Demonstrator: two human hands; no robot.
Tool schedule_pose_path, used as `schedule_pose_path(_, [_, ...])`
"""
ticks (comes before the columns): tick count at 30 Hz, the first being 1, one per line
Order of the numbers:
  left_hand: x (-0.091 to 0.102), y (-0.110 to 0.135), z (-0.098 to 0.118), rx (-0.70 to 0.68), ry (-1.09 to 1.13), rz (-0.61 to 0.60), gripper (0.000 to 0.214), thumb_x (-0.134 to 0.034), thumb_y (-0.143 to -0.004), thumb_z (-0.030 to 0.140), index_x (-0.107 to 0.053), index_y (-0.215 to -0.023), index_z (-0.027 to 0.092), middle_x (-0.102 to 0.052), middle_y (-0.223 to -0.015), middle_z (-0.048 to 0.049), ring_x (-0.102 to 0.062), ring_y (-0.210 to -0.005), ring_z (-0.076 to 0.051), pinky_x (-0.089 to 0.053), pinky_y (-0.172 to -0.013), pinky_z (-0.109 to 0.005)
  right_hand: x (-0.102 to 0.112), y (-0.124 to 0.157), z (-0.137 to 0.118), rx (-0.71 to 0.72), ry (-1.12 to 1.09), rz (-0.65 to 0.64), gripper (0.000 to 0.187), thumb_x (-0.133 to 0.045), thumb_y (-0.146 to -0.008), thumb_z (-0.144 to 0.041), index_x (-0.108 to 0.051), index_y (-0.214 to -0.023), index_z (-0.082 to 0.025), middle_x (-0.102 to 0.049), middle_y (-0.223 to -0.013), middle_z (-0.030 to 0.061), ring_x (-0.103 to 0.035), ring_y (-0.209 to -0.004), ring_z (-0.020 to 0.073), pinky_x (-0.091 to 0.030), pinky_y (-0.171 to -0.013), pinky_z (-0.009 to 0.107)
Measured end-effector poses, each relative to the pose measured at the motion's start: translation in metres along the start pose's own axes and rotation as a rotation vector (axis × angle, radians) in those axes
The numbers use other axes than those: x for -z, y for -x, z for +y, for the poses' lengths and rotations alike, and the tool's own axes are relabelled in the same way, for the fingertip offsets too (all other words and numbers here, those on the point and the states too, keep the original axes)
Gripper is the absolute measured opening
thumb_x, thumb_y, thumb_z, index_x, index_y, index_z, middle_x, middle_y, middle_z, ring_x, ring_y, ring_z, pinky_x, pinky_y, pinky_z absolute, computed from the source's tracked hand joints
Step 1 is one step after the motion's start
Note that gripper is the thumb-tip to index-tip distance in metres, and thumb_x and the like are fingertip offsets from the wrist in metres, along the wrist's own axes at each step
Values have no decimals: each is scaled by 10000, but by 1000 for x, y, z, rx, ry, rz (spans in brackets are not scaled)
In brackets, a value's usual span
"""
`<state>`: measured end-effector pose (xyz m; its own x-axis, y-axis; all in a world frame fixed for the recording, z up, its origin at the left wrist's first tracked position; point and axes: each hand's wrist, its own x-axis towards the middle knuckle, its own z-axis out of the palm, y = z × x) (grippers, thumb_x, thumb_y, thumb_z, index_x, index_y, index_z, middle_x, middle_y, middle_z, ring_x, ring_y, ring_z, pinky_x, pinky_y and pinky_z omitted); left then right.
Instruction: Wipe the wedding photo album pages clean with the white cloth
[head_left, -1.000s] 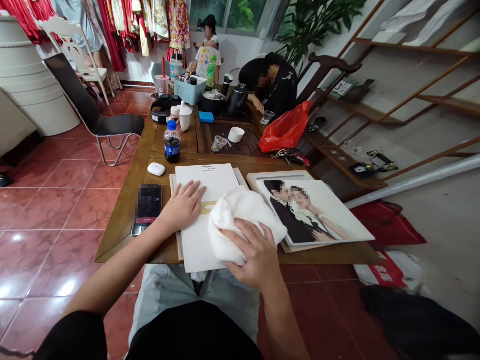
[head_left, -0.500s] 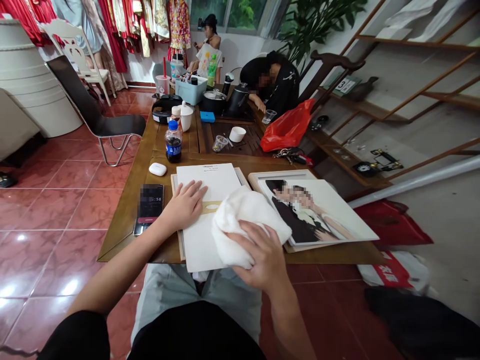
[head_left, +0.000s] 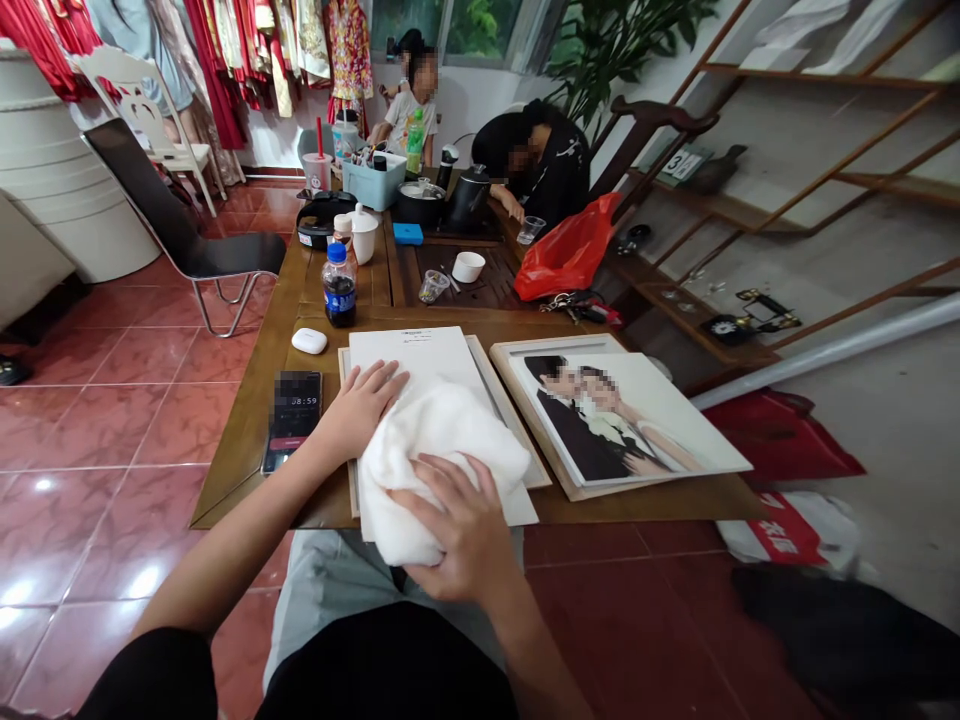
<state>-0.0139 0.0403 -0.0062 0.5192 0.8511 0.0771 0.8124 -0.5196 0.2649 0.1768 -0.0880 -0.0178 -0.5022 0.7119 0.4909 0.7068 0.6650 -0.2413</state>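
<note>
White board lies lengthwise near to far, lettered end farthest.

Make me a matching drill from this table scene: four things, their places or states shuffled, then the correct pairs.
Things
1. White cloth
2. Phone
3. Blue-capped bottle
4. Left hand

Places or states
A. Standing upright, just beyond the small white case
B. Palm down on the white panel
C. Bunched up in the right hand
D. Lying with digits lit on its screen

Pairs: 1-C, 2-D, 3-A, 4-B
</note>
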Motion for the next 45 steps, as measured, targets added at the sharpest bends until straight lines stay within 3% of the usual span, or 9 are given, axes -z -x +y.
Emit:
schedule_pose_path(5, [2, 0, -1, -9, 4, -20, 538, -369, -1061, 350, -404, -1585, 228, -352, -1684, -106, -260, -1588, -276, -221, -1286, -556, -3, 1, 0, 32, -28, -21, 525, -648, -751, -455, -658, -1248, -284, -641, -1366, 102, -568, -1242, 343, -278, -1133, 560])
schedule_pose_path(10, [-1, -1, 2, 35, 35, 24, 539, -287, -1052, 275, -452, -1559, 194, -393, -1665, -89, -307, -1569, -262, -223, -1290, -546, 12, 22, 32, -60, 64, 102, 457, -590, -813, -404, -670, -1238, -255, -646, -1298, 124, -606, -1196, 342, -330, -1095, 544])
schedule_pose_path(15, [-2, -1, 3, 23, 30, 27, 549, -294, -1041, 269, -451, -1559, 176, -389, -1666, -98, -309, -1568, -268, -217, -1291, -549, 22, 35, 52, -55, 150, 153, 420, -555, -849, -379, -662, -1230, -237, -643, -1263, 137, -633, -1157, 345, -358, -1040, 540])
schedule_pose_path(20, [-2, -1, 3, 20, 20, 32, 541, -301, -1043, 265, -451, -1558, 190, -389, -1667, -93, -315, -1565, -256, -220, -1293, -529, 13, 25, 28, -24, 135, 164, 448, -546, -838, -400, -645, -1247, -248, -658, -1260, 128, -622, -1173, 343, -326, -1073, 560])
schedule_pose_path(26, [4, -1, 1, 9, 19, -30, 532, -310, -1077, 341, -409, -1581, 204, -349, -1686, -96, -254, -1589, -270, -204, -1294, -535, -7, 4, -12, 25, -1, 57, 514, -621, -797, -494, -640, -1262, -277, -654, -1340, 114, -568, -1246, 340, -264, -1130, 573])
schedule_pose_path(31, [8, -1, -2, -13, -20, -70, 551, -364, -1075, 381, -381, -1595, 202, -320, -1696, -116, -240, -1593, -286, -211, -1288, -546, -6, 1, -14, 80, -8, -8, 620, -712, -764, -501, -610, -1329, -268, -609, -1405, 139, -524, -1280, 354, -199, -1151, 582])
schedule_pose_path(36, [7, -1, -1, -28, -107, -7, 506, -320, -1087, 322, -422, -1568, 202, -392, -1663, -100, -322, -1560, -271, -266, -1274, -508, 7, 9, 1, 164, 21, -11, 600, -679, -815, -404, -570, -1391, -278, -618, -1352, 136, -533, -1264, 326, -245, -1127, 549])
schedule_pose_path(42, [11, -1, 5, -117, -277, 100, 420, -375, -1060, 238, -556, -1431, 158, -597, -1468, -150, -567, -1356, -284, -402, -1167, -478, 49, 26, 35, 201, 48, 238, 461, -433, -957, -354, -598, -1368, -227, -548, -1317, 150, -554, -1238, 328, -384, -1023, 515])
schedule_pose_path(45, [17, -3, 11, -183, -310, 124, 377, -419, -1045, 213, -587, -1380, 175, -662, -1359, -127, -641, -1220, -265, -450, -1084, -436, 78, 38, 56, 182, 178, 369, 490, -427, -1003, -428, -573, -1438, -256, -547, -1295, 146, -573, -1224, 346, -406, -1027, 531])
